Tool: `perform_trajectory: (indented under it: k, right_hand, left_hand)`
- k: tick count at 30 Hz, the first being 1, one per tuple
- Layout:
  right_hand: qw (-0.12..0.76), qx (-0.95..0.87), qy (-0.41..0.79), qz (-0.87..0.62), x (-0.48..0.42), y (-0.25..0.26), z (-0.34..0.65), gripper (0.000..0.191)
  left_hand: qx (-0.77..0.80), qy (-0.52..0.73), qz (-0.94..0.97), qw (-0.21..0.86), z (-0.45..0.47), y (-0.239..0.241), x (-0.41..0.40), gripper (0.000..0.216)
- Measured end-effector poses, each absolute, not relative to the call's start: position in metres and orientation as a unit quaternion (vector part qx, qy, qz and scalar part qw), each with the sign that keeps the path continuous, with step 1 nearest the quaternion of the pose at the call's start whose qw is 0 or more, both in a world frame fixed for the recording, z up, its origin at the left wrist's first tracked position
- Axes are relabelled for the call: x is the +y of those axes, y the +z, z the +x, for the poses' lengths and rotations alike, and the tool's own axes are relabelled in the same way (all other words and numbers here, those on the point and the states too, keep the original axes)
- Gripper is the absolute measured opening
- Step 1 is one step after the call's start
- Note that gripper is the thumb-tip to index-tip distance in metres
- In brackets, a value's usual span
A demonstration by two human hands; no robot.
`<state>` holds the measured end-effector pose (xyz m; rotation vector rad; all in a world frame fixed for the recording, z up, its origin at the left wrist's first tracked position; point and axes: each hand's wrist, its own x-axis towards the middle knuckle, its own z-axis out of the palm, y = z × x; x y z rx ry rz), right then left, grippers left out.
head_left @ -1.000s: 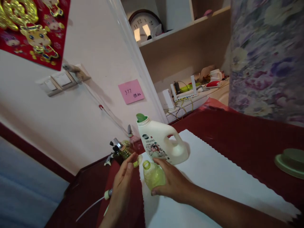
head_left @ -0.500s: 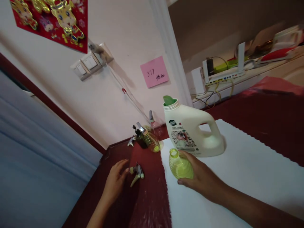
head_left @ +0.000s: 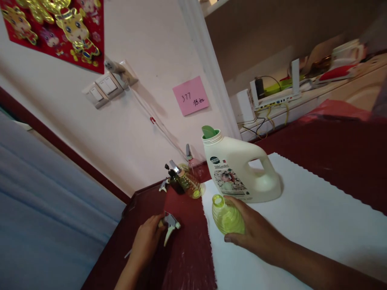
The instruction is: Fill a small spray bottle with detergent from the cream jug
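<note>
My right hand grips a small green bottle with its neck uncapped, standing on a white cloth. Down on the red table, my left hand holds a spray trigger head whose thin tube trails back under the hand. A large cream detergent jug with a green spout stands just behind the green bottle.
Several small spray bottles stand in the table's corner by the wall. A pink note, switches and a cable hang on the wall. A shelf behind holds a router and clutter. Grey fabric lies at left.
My left hand dropped from beside the bottle to the red table and closed on the spray head. The view swung left and down; my right hand kept hold of the green bottle.
</note>
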<state>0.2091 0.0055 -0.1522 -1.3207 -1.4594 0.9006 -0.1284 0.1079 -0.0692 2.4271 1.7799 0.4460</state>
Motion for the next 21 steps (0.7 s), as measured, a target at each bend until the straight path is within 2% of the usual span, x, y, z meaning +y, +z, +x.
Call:
perform_trajectory:
  k: [3, 7, 9, 13, 17, 21]
  right_hand:
    - [0.481, -0.599, 0.356, -0.533, 0.006, -0.153, 0.208, 0.092]
    - [0.481, -0.596, 0.361, -0.532, 0.006, -0.150, 0.209, 0.092]
    - [0.479, -0.595, 0.364, -0.534, 0.005, -0.147, 0.210, 0.092]
    - [0.484, -0.601, 0.363, -0.523, 0.004, -0.144, 0.210, 0.092]
    - [0.486, -0.595, 0.363, -0.528, 0.005, -0.145, 0.210, 0.095]
    - [0.486, -0.590, 0.365, -0.531, 0.005, -0.143, 0.210, 0.097]
  left_hand:
    - [0.583, 0.264, 0.762, 0.097, -0.125, -0.046, 0.100, 0.034]
    - [0.543, 0.453, 0.632, 0.318, -0.088, -0.012, 0.076, 0.054]
    - [0.500, 0.531, 0.565, 0.384, -0.057, 0.003, 0.062, 0.053]
    - [0.367, 0.648, 0.545, 0.385, 0.003, 0.027, 0.041, 0.046]
    - [0.290, 0.658, 0.571, 0.396, 0.042, 0.046, 0.033, 0.036]
    - [0.251, 0.663, 0.586, 0.393, 0.066, 0.056, 0.034, 0.036]
